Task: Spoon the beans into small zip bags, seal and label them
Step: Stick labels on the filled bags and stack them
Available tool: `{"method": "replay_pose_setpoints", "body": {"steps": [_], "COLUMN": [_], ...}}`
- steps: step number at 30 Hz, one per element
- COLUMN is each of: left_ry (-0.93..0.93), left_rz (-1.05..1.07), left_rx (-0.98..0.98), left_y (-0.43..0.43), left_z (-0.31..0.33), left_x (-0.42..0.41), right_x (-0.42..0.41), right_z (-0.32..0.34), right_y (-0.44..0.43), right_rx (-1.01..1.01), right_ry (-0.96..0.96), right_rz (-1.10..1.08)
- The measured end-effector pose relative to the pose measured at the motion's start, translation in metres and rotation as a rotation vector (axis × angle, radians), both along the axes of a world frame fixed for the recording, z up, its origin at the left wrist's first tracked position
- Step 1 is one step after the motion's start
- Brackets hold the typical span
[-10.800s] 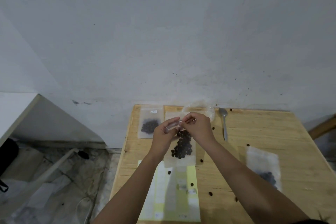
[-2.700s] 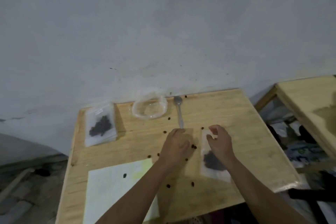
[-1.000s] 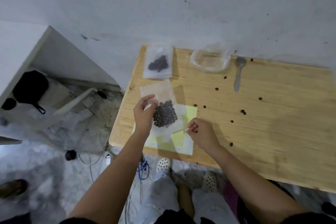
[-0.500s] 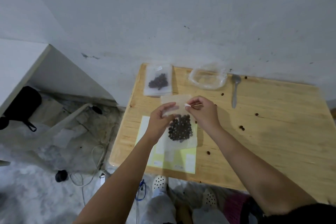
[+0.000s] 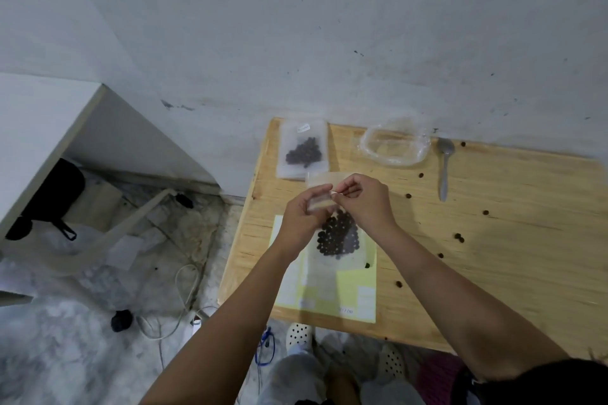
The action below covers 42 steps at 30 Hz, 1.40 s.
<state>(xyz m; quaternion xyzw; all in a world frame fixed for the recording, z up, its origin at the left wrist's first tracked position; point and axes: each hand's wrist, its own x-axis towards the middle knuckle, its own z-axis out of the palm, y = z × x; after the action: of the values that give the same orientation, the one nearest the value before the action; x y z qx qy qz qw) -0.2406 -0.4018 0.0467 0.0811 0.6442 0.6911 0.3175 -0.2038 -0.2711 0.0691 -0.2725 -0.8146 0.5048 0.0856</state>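
Now both forearms reach in from the near edge and converge, so the two hands meet over the near-left part of the wooden table (image 5: 510, 240). The left hand (image 5: 301, 219) is turned thumb-up with its fingers curled. Thumb and fingers pinch the upper part of a clear zip bag (image 5: 330, 260), just under its top strip. The right hand (image 5: 362, 204) comes in from the opposite side, knuckles up and wrist slightly bent, its fingers curled too. Its thumb and forefinger pinch a small white sticker (image 5: 333, 193) right beside the left thumb tip, at the top of the bag. Whether the sticker already touches the plastic I cannot tell.

From the hands the bag runs down toward the person, and its dark beans (image 5: 339, 237) sit bunched in a clump just below the right wrist. Under the hands and the bag lies a yellow label sheet (image 5: 360, 279), flat on the wood; whether the bag's bottom edge rests on it is unclear.

Beyond the left knuckles, close to the wall (image 5: 329, 43), a second zip bag (image 5: 302, 154) of beans lies flat with a white label near its top. Beyond the right hand sits a crumpled clear plastic wrapper (image 5: 394, 149). Just to the wrapper's right lies a spoon (image 5: 444, 171), its bowl toward the wall. Loose beans (image 5: 408, 196) dot the table out to the right of the right hand.
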Motion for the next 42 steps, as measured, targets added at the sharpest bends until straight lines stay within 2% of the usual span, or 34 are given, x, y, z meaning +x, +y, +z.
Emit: {"method": "replay_pose_setpoints", "body": {"steps": [8, 12, 13, 16, 18, 30, 42], "left_ry": [-0.018, -0.022, -0.031, -0.07, -0.059, 0.016, -0.096], "left_rz": [0.009, 0.054, 0.067, 0.08, 0.078, 0.075, -0.069], "left_rx": [0.0, -0.004, -0.004, 0.037, 0.049, -0.069, 0.005], "left_y": [-0.005, -0.009, -0.01, -0.011, -0.009, 0.008, 0.002], "left_z": [-0.006, -0.008, -0.007, -0.002, 0.0, -0.003, -0.008], "left_x": [-0.003, -0.007, -0.008, -0.012, -0.013, -0.009, 0.003], "right_x": [-0.007, -0.004, -0.004, -0.001, 0.001, 0.01, 0.034], "right_z": [-0.003, -0.011, -0.011, -0.005, -0.004, -0.011, -0.009], "right_y": [-0.008, -0.008, -0.007, -0.005, -0.006, 0.003, 0.017], "right_rx": [0.006, 0.123, 0.105, -0.174, -0.284, -0.337, -0.424], "right_ry": [-0.033, -0.062, -0.078, -0.099, -0.088, -0.154, -0.068], "right_rz": [-0.001, -0.056, -0.075, -0.12, -0.135, -0.263, -0.381]}}
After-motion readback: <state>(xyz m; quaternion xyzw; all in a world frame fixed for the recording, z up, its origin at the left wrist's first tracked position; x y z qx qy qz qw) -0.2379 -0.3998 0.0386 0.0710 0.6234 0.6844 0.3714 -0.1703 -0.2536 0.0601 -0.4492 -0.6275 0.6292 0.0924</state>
